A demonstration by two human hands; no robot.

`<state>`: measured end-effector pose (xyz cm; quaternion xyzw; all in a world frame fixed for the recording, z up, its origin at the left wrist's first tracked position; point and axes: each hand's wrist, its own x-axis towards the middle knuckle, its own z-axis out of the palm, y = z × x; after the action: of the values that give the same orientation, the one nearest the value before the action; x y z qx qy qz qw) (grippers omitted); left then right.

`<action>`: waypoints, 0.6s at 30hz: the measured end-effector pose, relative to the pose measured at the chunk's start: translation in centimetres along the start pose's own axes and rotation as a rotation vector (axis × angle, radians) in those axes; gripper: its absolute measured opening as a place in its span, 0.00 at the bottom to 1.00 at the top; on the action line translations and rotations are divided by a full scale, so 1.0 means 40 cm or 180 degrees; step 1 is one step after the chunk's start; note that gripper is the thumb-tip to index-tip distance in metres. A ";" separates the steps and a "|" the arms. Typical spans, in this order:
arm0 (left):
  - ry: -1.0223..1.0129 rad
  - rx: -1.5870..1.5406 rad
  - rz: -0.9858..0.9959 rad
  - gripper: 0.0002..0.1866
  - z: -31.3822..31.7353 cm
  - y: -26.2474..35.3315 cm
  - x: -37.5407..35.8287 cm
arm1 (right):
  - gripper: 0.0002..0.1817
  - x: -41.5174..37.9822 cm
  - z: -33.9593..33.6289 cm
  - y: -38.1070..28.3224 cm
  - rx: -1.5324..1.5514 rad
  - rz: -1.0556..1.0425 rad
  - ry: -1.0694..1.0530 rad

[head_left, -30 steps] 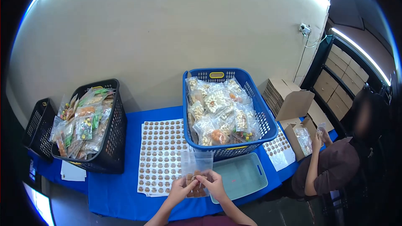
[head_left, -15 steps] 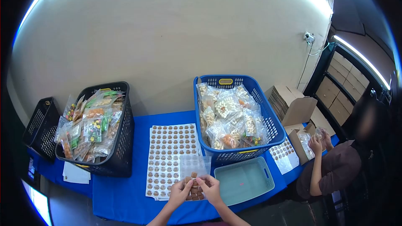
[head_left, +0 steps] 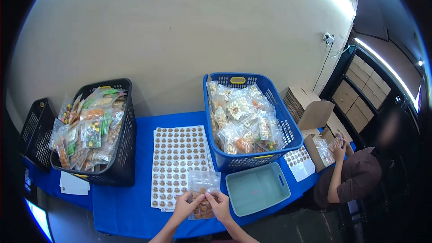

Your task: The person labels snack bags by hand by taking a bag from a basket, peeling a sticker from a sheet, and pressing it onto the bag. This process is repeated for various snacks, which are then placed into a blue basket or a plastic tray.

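A clear zip bag [head_left: 204, 179] with brown, square snack pieces inside is held upright between my two hands, near the front edge of the blue-covered table. My left hand [head_left: 185, 205] pinches its left side, and my right hand [head_left: 219, 204] pinches its right side, thumbs meeting at the middle. Behind the bag lie sheets of round stickers [head_left: 177, 153], partly covered by it. To the right of my hands sits a pale green tray [head_left: 256, 189]. Whether a sticker is under my thumbs is hidden.
A blue basket [head_left: 252, 159] full of snack bags stands behind the tray. Left is a black basket [head_left: 121, 171] of mixed bags, with a smaller black basket [head_left: 33, 135] beyond. At right, a co-worker [head_left: 351, 175] handles a packet by an open carton [head_left: 318, 155].
The whole view has shifted slightly, so everything sits a little further left and higher. My hands keep their hold on the bag, with the thumbs still at its middle.
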<state>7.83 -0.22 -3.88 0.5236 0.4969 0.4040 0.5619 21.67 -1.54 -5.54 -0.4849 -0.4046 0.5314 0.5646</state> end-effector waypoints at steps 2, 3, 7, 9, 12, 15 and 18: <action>0.0059 -0.0271 0.0274 0.12 0.006 -0.020 0.005 | 0.08 -0.002 0.002 -0.011 -0.0033 -0.0015 0.0009; 0.0010 -0.0173 0.0208 0.12 0.003 -0.014 0.001 | 0.08 -0.004 0.000 -0.009 0.0043 -0.0004 -0.0013; 0.0001 -0.0568 0.0087 0.11 0.030 0.023 -0.015 | 0.08 -0.002 -0.018 0.010 0.0294 0.0078 0.0032; 0.0052 -0.0708 -0.0078 0.10 0.044 0.008 -0.018 | 0.08 -0.001 -0.038 0.013 0.0293 0.0170 -0.0004; 0.0258 -0.0555 0.0430 0.12 0.074 -0.028 -0.007 | 0.09 -0.005 -0.083 -0.054 0.0223 0.0412 -0.0666; 0.0307 -0.0510 0.0395 0.12 0.125 -0.017 0.015 | 0.11 -0.013 -0.146 -0.040 -0.0052 0.0302 -0.0770; 0.0321 -0.0598 0.0442 0.12 0.209 -0.001 0.035 | 0.11 -0.013 -0.210 -0.059 0.0012 0.0161 -0.0655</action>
<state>16.27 -0.41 -4.47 0.4808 0.4471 0.5125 0.5534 30.26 -2.96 -4.90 -0.4367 -0.4471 0.5933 0.5074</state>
